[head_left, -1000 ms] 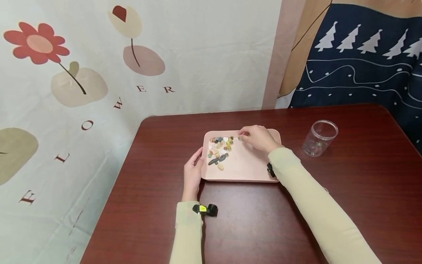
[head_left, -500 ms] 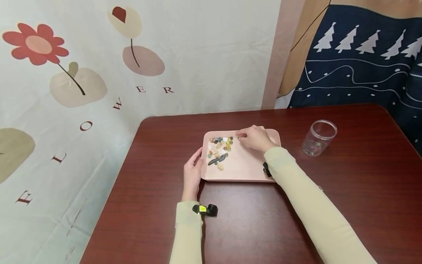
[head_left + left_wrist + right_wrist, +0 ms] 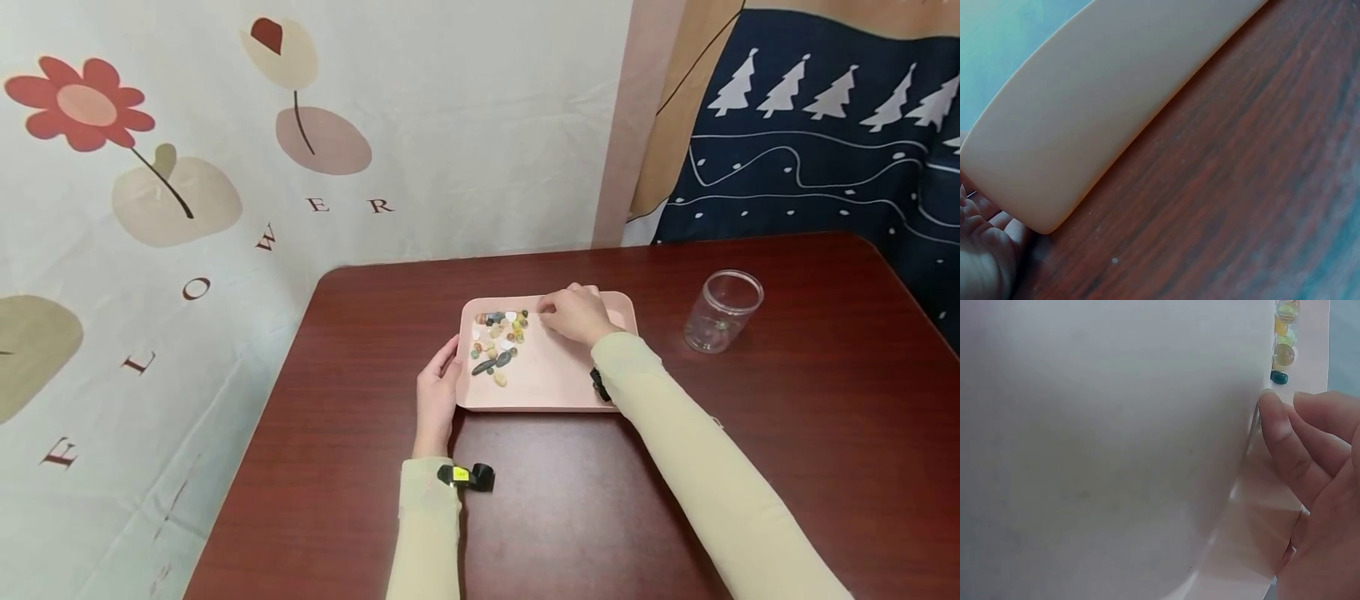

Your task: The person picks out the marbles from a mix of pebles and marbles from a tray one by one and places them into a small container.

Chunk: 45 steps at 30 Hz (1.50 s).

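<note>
A pale pink tray [image 3: 555,385] lies on the table, with several pebbles and beads [image 3: 501,333] grouped on its left side. At the tray's left end, my left hand [image 3: 437,400] holds its edge; in the left wrist view the fingers [image 3: 1015,230] lie against the tray's end wall [image 3: 1085,131]. Over the far part of the tray, my right hand [image 3: 577,313] has its fingers bent downward. A dark green bead [image 3: 1279,377] lies just beyond the fingertips [image 3: 1267,399] in the right wrist view. Whether a pebble is between them cannot be seen.
A clear jar [image 3: 723,311] stands on the dark red-brown table [image 3: 570,500], right of the tray, with something small and greenish in it. A flower-printed cloth [image 3: 480,125] and a dark tree-printed cloth [image 3: 810,158] hang behind. A pale surface [image 3: 1104,444] blocks much of the right wrist view.
My right hand has shifted slightly left and its fingertips have drawn together. A greenish pebble that showed at those fingertips is now hidden. The left hand has stayed on the tray's edge.
</note>
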Available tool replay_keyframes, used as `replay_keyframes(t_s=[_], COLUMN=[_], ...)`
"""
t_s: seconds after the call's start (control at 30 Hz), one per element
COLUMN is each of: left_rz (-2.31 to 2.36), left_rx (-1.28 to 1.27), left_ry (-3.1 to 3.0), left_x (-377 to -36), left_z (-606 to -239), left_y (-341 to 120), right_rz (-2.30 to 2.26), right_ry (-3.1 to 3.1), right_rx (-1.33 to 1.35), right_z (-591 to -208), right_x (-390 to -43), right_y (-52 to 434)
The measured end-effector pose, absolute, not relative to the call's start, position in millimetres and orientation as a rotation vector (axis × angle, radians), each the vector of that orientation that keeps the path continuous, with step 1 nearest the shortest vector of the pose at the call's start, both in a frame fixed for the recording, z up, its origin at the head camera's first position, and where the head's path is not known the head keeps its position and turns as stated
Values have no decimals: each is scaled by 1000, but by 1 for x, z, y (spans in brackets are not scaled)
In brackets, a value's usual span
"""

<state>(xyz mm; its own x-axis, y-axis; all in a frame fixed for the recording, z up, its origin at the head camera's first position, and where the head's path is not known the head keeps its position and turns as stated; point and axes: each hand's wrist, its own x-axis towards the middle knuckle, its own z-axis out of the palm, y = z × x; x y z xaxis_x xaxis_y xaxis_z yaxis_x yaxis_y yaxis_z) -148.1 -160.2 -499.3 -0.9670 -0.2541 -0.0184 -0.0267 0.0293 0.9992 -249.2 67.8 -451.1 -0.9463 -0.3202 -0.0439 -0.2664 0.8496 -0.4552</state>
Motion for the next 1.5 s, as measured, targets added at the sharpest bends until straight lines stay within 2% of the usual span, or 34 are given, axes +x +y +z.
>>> replay_keyframes(t_s=[1.5], left_rz=[-2055], left_rx=[315], left_ry=[-2141], left_x=[-149], left_z=[-500], left_y=[-161], right_rz=[-405], right_ry=[2936], right_rx=[-513], right_z=[-449], right_x=[-245], right_y=[69])
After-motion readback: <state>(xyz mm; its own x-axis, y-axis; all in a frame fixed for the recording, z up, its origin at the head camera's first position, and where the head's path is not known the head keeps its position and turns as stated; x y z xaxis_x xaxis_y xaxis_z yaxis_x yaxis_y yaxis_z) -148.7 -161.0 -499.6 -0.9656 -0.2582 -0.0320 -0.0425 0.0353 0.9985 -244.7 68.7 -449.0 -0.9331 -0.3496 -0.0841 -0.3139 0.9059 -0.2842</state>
